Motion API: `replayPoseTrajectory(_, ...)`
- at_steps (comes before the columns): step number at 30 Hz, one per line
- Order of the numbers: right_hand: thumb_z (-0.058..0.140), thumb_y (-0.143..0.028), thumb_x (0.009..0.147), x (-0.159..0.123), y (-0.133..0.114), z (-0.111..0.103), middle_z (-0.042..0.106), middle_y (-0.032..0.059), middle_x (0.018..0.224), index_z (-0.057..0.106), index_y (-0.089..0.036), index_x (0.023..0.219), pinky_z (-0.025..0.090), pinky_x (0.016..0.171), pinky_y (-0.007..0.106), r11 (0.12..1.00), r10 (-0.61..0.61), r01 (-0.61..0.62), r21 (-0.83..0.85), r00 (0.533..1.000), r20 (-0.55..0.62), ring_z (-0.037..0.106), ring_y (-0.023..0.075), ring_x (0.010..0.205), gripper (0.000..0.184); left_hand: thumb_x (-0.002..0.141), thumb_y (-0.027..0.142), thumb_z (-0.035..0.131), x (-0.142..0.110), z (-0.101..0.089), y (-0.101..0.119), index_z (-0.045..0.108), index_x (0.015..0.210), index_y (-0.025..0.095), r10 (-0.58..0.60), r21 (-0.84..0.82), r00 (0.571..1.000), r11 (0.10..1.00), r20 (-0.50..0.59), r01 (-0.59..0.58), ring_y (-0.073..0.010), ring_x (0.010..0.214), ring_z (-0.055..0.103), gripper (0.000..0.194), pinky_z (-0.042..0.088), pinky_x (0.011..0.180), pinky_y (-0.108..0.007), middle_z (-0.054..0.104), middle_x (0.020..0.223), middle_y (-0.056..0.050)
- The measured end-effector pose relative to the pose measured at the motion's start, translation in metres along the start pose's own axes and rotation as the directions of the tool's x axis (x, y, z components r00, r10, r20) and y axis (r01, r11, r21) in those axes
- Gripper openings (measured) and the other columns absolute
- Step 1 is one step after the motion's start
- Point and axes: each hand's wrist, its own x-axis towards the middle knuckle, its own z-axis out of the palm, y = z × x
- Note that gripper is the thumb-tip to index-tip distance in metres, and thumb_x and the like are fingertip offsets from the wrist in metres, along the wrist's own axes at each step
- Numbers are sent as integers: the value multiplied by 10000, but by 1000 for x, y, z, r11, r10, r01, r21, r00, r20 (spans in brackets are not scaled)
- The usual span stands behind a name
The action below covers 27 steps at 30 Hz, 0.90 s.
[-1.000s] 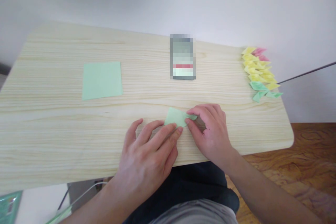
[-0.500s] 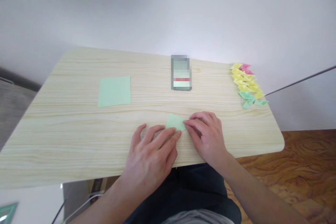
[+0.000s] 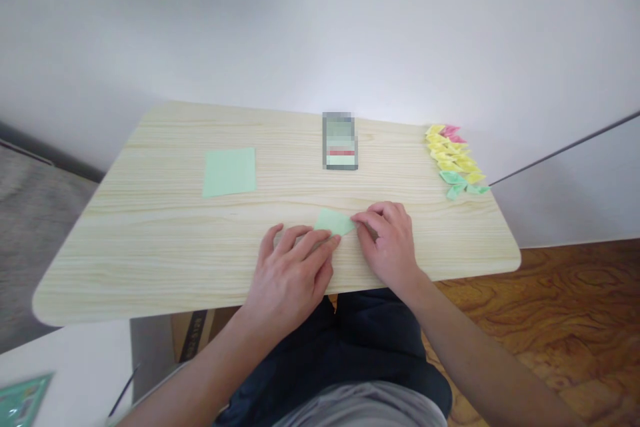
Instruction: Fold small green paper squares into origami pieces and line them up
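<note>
A small folded piece of light green paper (image 3: 333, 221) lies on the table near its front edge, between my hands. Over its lower left part, my left hand (image 3: 293, 270) rests with fingers spread, its fingertips pressing the paper down. My right hand (image 3: 387, 240) has its thumb and forefinger closed in a pinch on the paper's pointed right corner. Fingertips cover parts of the lower left edge and the right tip.
A flat square sheet of green paper (image 3: 230, 173) lies to the left on the wooden table (image 3: 150, 240). A phone (image 3: 341, 141), its screen blurred, lies towards the wall. Several folded paper pieces (image 3: 453, 155) in yellow, pink and green are lined up at the right.
The view has shifted slightly, showing more of the table's left front corner. My right fingers keep their pinch at the paper's corner, and my left hand stays on the paper.
</note>
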Motion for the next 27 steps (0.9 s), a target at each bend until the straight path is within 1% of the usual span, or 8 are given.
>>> replayPoseTrajectory(3,629,-228,958,0,-5,1,667,47,978,744,-277,996,404,871,420,999,-2,2,-37,1000,24,558,249,1016,130,967,237,582,-1,0,2,687,1263,329,2,7,1000,1000,-20,-1,-294,1204,596,327,295,1149,-590,720,1267,-15)
replayPoseTrajectory(5,648,-318,961,0,-8,2,671,51,983,735,-270,997,399,865,419,999,12,-11,-53,1000,23,555,256,1022,106,969,235,578,-1,0,3,683,1271,329,7,5,1000,1000,-25,-7,-292,1204,600,333,284,1155,-590,723,1261,-18)
replayPoseTrajectory(7,689,-422,932,0,-11,3,671,58,1000,729,-266,993,396,864,422,997,27,-26,-72,1000,13,550,268,1030,173,972,233,572,-2,1,3,677,1283,325,14,-5,1000,1000,-24,-14,-287,1200,605,341,282,1158,-583,727,1254,-15)
replayPoseTrajectory(9,717,-472,903,0,-13,4,672,64,1014,725,-263,989,393,867,423,996,32,-31,-85,999,9,547,275,1035,226,968,227,576,-3,1,1,683,1269,316,17,-27,999,999,-30,-18,-275,1199,611,332,293,1155,-566,730,1250,-9)
replayPoseTrajectory(12,715,-459,911,-1,-14,4,674,61,1046,719,-267,1016,384,887,421,997,21,-20,-80,1000,13,546,270,1051,219,959,209,588,-4,3,-2,721,1178,296,0,-85,997,996,-71,-6,-246,1192,623,270,328,1136,-520,741,1228,-2)
replayPoseTrajectory(15,698,-429,932,-1,-15,3,674,55,1066,714,-278,1071,372,896,414,998,-1,3,-64,1000,21,546,256,1060,206,958,208,591,-5,4,-5,743,1108,282,-25,-128,994,992,-106,11,-238,1183,625,226,364,1095,-487,750,1206,-7)
replayPoseTrajectory(20,661,-427,959,-5,-14,1,670,58,1082,730,-280,1013,359,935,425,998,-27,29,-53,999,35,540,256,1084,171,955,212,592,-4,2,-5,757,1089,283,-40,-136,994,990,-99,26,-250,1188,615,224,374,1073,-482,755,1193,-19)
replayPoseTrajectory(27,696,-440,931,-12,-16,-1,672,72,1161,714,-275,1107,369,977,455,999,-31,32,-14,998,45,542,274,1124,242,948,202,604,-3,1,-4,757,1093,281,-45,-142,995,989,-87,32,-241,1181,611,225,371,1079,-480,758,1183,-10)
